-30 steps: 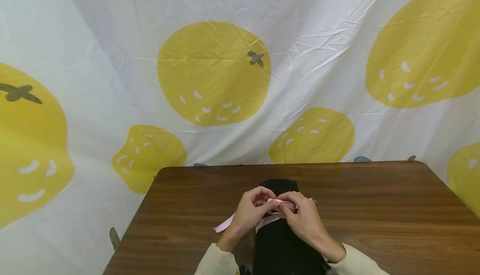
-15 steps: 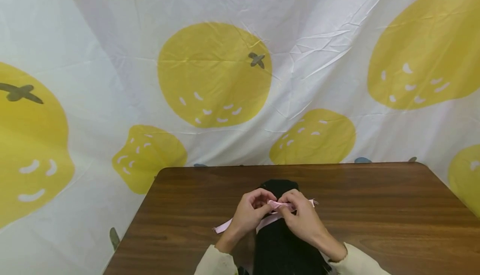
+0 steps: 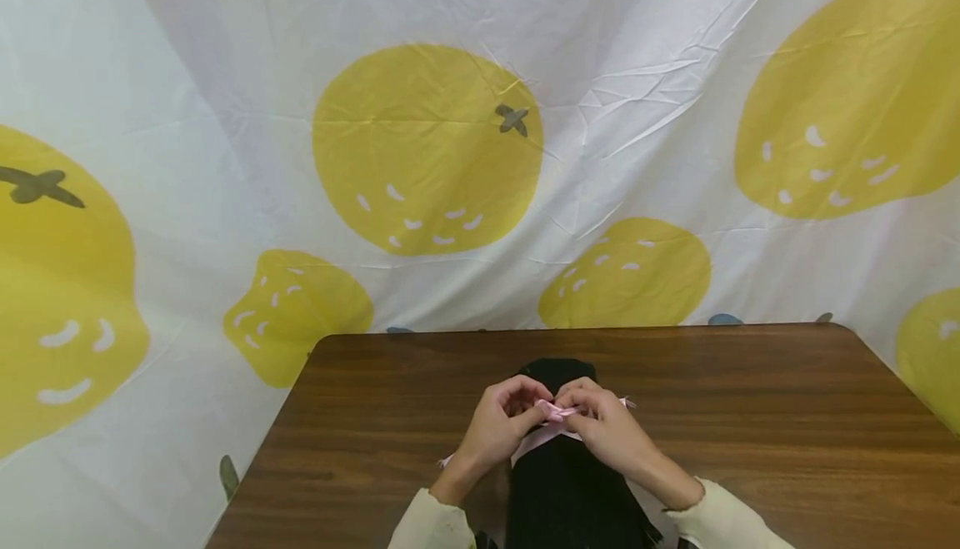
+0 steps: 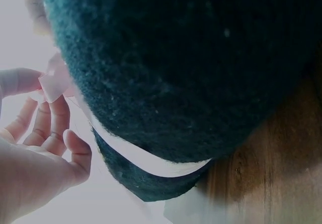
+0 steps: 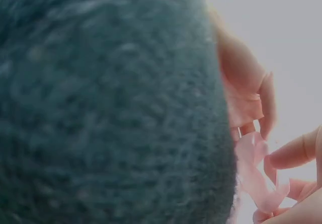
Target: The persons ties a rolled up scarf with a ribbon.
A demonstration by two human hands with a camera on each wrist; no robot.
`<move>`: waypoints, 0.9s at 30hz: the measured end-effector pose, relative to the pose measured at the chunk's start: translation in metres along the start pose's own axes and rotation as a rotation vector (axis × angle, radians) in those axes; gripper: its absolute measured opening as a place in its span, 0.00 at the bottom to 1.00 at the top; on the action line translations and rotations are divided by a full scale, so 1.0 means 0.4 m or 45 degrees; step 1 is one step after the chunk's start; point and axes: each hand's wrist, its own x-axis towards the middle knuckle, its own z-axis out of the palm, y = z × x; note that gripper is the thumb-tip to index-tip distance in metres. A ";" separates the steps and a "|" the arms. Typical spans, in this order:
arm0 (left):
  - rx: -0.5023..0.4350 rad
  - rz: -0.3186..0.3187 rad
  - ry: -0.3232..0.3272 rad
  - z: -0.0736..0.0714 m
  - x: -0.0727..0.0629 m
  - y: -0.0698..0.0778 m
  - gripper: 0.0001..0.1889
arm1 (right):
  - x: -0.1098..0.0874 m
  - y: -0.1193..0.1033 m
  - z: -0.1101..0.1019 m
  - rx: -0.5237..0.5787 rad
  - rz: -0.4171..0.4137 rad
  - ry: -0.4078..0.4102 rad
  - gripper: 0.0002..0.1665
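Observation:
A dark, fuzzy cloth bundle (image 3: 562,491), possibly a folded scarf, lies lengthwise on the table and looks dark green in the wrist views. A pale pink ribbon (image 3: 534,441) passes around it, its band (image 4: 151,161) showing in the left wrist view. Above the bundle, my left hand (image 3: 497,426) pinches a folded part of the ribbon between thumb and fingertips. Close beside it, my right hand (image 3: 613,431) pinches the looped ribbon (image 5: 254,176) from the other side. Fingers partly hide the knot, and one ribbon end sticks out past each hand.
The brown wooden table (image 3: 750,416) extends to both sides of the bundle. Behind its back edge hangs a white curtain (image 3: 450,291) printed with yellow fruit. Loose fringe (image 3: 651,532) shows at the bundle's near right edge.
My right hand has shifted its fingers on the ribbon, which is now bunched into a smaller loop between the hands. The left ribbon end has drawn in toward the left wrist.

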 end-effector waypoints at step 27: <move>-0.079 -0.049 -0.060 0.003 0.002 0.006 0.09 | 0.007 0.033 -0.026 0.503 0.111 -0.219 0.17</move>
